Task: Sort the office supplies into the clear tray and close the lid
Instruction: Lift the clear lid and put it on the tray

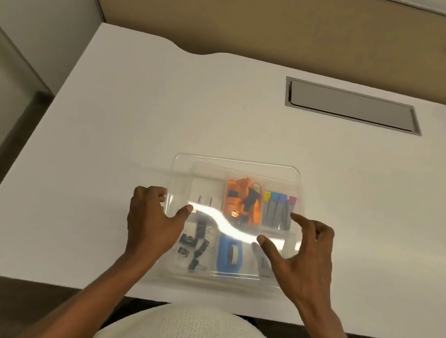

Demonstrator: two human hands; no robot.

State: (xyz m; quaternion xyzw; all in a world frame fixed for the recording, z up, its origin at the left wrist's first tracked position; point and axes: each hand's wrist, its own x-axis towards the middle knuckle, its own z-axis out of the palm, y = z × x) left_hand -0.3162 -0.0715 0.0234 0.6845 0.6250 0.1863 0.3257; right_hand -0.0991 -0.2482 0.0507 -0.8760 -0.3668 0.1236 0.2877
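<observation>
**Both hands on the clear lid above the filled tray**

A white desk (123,130) carries the clear tray (228,281) near its front edge. The clear lid (236,168) lies over it, blurred. The left hand (150,224) grips the lid's left edge, fingers curled around it, thumb on top. The right hand (301,256) has spread fingers at the lid's right side; whether they grip is unclear. Under the lid: an orange bundle (243,200), a blue tape dispenser (229,255), coloured-cap markers (278,210), black binder clips (195,247).
</observation>
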